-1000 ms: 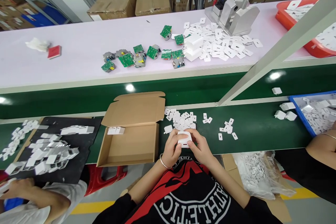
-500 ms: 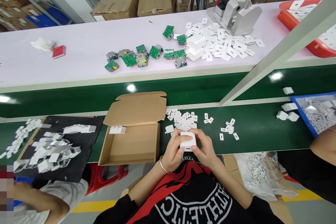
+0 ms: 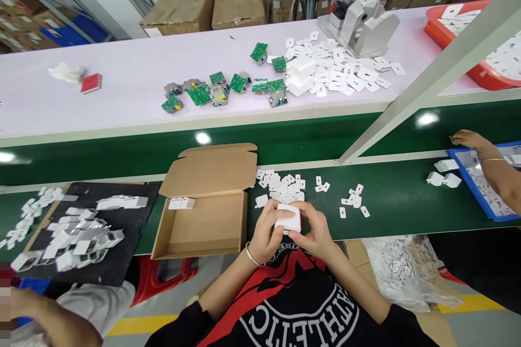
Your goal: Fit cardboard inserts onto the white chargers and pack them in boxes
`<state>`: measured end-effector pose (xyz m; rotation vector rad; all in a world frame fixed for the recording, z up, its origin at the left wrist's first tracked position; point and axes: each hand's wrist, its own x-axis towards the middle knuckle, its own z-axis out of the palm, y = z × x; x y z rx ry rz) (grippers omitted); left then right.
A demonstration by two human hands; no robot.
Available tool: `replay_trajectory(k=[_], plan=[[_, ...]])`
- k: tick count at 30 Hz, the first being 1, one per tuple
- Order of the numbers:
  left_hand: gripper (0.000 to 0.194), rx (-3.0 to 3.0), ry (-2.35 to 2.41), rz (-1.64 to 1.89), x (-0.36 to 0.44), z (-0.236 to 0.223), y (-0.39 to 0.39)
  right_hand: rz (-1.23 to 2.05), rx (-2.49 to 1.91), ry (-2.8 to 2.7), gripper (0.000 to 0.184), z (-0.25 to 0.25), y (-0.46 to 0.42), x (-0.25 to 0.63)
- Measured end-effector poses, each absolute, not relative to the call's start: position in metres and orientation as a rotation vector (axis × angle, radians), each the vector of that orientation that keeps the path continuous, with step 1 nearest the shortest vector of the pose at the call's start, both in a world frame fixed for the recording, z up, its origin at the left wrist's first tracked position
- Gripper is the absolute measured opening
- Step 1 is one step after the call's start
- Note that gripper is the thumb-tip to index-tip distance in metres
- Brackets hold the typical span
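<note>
Close to my body, a small white plastic housing point(image 3: 288, 219) is held between both hands. My left hand point(image 3: 266, 230) grips its left side, with a finger lying across the top face. Around the right edge, my right hand point(image 3: 315, 230) is closed with thumb and fingers on it. Just beyond my fingertips lies a pile of small white plastic pieces point(image 3: 287, 188) on the green work surface point(image 3: 391, 195). To the left stands an open cardboard box point(image 3: 207, 227) with a few white housings point(image 3: 181, 203) in its back left corner.
Green circuit boards point(image 3: 199, 94) and white plates point(image 3: 345, 73) lie on the upper shelf beside a metal fixture point(image 3: 362, 24). A slanted post point(image 3: 407, 100) crosses at right. A co-worker's hand point(image 3: 472, 140) reaches over a blue tray point(image 3: 472, 181). Housings cover a black board point(image 3: 142, 227) at left.
The white housing has tilted slightly in my hands and shifted a little left. At right, a co-worker's hand has reached forward to a white housing on the green surface and covers it.
</note>
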<state>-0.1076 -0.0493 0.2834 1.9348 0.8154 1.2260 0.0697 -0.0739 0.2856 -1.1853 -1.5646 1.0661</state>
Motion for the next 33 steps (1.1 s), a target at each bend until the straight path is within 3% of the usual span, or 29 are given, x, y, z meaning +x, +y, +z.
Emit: replay_trajectory(k=[10, 16, 22, 26, 30, 33], plan=[[0.038, 1.874, 0.81, 1.285, -0.106, 0.273, -0.048, 1.035, -1.132, -1.59, 0.062, 0.287, -0.075, 0.069], [0.039, 1.789, 0.899, 1.298, -0.101, 0.27, -0.047, 1.126, -1.161, -1.505, 0.045, 0.281, -0.074, 0.065], [0.063, 1.787, 0.899, 1.01, -0.104, 0.271, -0.039, 1.307, -1.237, -1.238, 0.049, 0.263, -0.073, 0.062], [0.05, 1.862, 0.994, 0.843, -0.108, 0.264, -0.036, 1.355, -1.297, -1.27, 0.051, 0.255, -0.071, 0.069], [0.04, 1.93, 1.233, 0.724, -0.109, 0.252, -0.035, 1.175, -1.379, -1.364, 0.04, 0.25, -0.069, 0.077], [0.032, 2.009, 1.423, 0.464, -0.109, 0.244, -0.035, 1.239, -1.311, -1.402, 0.034, 0.237, -0.069, 0.078]])
